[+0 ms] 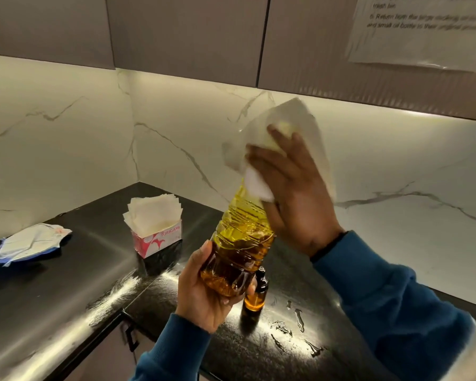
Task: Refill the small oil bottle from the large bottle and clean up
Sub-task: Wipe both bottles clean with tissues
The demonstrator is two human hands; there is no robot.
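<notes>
the left hand (203, 287) grips the base of the big bottle (239, 248), holding it tilted above the counter (66, 284) so the right hand (294, 193) can wrap a tissue (294, 127) round its neck, probably wiping off oil, though the cap is hidden. the small bottle (256, 295) stands just behind it, beside drips (300, 320) to the right; more tissues wait in the box (157, 232) far left.

A: What is the person wearing?

B: Long teal-blue sleeves on both arms, a soft knit-looking fabric, bunched a little at the cuffs.

A: Anything at the wrists?

B: A dark band shows at the right cuff. Both hands (203, 287) (294, 193) are bare, no gloves or rings visible.
</notes>
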